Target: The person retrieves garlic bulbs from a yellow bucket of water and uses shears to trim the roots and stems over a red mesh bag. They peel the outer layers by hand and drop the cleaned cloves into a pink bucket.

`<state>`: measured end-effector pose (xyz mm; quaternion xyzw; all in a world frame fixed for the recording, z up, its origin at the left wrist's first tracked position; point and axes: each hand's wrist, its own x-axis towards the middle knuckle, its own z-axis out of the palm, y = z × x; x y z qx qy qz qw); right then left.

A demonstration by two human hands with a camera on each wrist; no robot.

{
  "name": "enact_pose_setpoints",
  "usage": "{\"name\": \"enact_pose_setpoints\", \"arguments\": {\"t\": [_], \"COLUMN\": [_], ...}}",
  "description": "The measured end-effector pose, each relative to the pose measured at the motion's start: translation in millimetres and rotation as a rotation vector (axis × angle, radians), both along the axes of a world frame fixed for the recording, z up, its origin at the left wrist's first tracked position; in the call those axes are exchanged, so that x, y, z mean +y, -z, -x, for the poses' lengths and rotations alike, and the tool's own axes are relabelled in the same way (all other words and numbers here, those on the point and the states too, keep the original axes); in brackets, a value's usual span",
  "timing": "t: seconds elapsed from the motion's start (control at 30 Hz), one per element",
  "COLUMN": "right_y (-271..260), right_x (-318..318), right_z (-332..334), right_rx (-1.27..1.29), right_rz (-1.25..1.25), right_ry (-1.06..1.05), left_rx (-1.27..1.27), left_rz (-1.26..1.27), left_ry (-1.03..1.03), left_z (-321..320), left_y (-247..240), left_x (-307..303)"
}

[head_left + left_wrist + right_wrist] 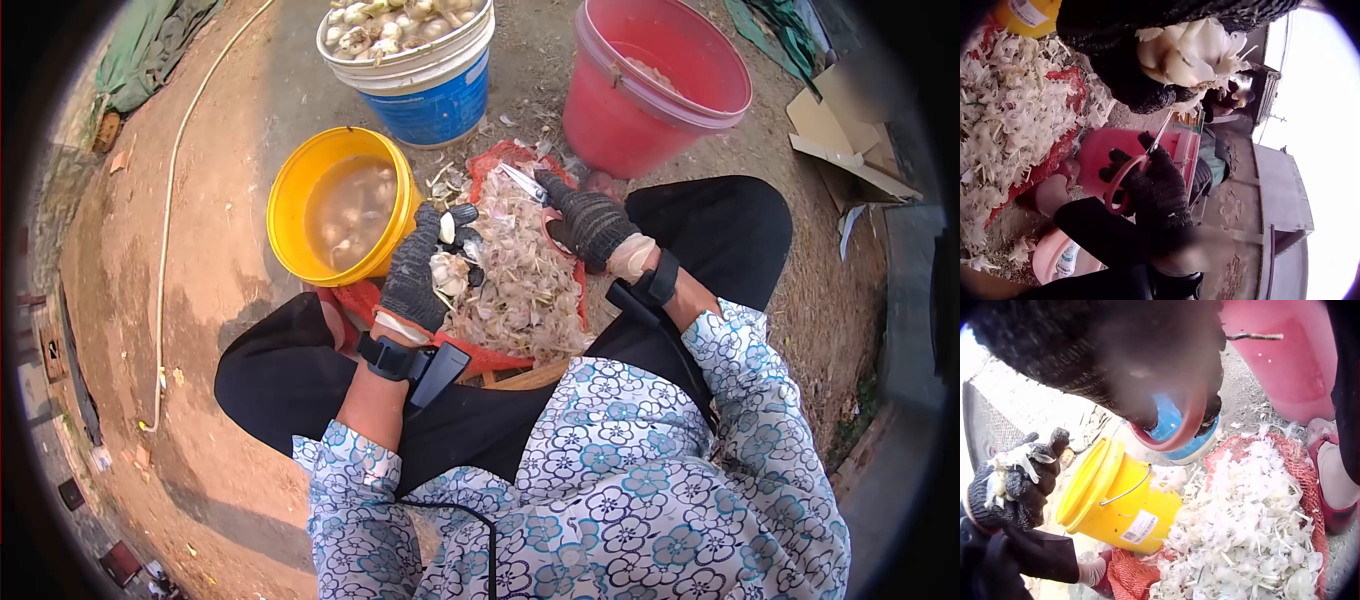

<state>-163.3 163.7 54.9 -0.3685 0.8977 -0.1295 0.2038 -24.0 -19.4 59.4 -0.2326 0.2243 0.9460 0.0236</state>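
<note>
My left hand [410, 275], in a dark knitted glove, holds a partly peeled garlic bulb [450, 273] over the heap of skins. A pale clove [447, 227] shows by its fingers. In the left wrist view the bulb [1182, 56] has bare white cloves and loose papery skin. My right hand [592, 222], gloved the same way, grips a pair of scissors [522, 183] with its blades pointing toward the left hand. Their pinkish-red handle [1124, 182] loops round the fingers. Below both hands, garlic skins [520, 285] cover a red mesh sack [484, 160].
At the left, a yellow bucket [285, 235] holds garlic in cloudy water. A blue-and-white bucket [425, 103] full of bulbs stands ahead, beside a pink bucket [625, 120]. Cardboard [850, 150] lies at the right; a hose [172, 190] runs along the left ground.
</note>
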Motion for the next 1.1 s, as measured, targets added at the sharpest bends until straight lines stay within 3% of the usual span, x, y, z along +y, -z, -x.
{"name": "enact_pose_setpoints", "arguments": {"t": [0.03,0.1,0.13,0.23,0.27,0.33,0.47,0.53,0.57,0.67,0.73,0.8,0.83,0.9,0.93,0.97,1.0,1.03,1.1], "right_y": [-3,-28,-21,12,20,29,12,-5,-11,-50,-66,-101,-102,-99,-85,-47,-59,-29,-2], "right_x": [-1,-15,-19,-27,-30,-31,-29,-24,-20,-1,18,30,31,29,23,19,1,-7,-27], "right_z": [0,1,2,-6,-8,-21,-22,-18,-15,24,77,103,100,88,68,53,11,-11,-47], "right_rx": [0.003,-0.317,-0.314,-0.258,-0.348,-0.392,-0.354,-0.344,-0.238,0.051,0.264,0.685,0.687,0.667,0.191,0.048,-0.031,0.054,-0.131], "right_rz": [0.002,0.213,0.209,0.613,0.56,0.465,0.312,0.297,0.3,0.341,0.579,0.318,0.319,0.517,0.648,0.653,0.489,0.58,0.518], "right_ry": [0.008,0.176,0.165,-0.101,-0.15,-0.13,-0.178,-0.201,-0.117,-0.016,0.102,0.357,0.357,0.296,0.282,0.203,0.162,0.006,-0.011], "left_rx": [0.067,0.144,0.115,0.034,-0.01,-0.001,-0.016,0.034,0.053,0.013,0.032,-0.02,-0.019,-0.008,-0.01,0.034,0.076,0.072,0.055], "left_rz": [-0.018,-0.038,0.026,0.192,0.291,0.219,0.318,-0.042,-0.183,-0.169,-0.219,-0.069,-0.068,-0.133,-0.13,-0.185,-0.24,-0.234,-0.233], "left_ry": [0.064,0.117,0.158,0.186,0.168,0.225,0.319,0.317,0.246,0.134,0.124,0.038,0.039,-0.11,-0.114,-0.129,-0.141,-0.136,-0.143], "left_z": [-1,0,0,1,2,2,-4,-5,-4,0,0,-1,0,5,6,9,11,11,7], "left_y": [7,14,19,-8,-17,-6,8,16,14,23,21,13,12,13,14,15,15,15,12], "left_x": [-2,-3,-3,14,21,19,19,16,17,19,18,19,20,21,20,18,16,15,14]}}
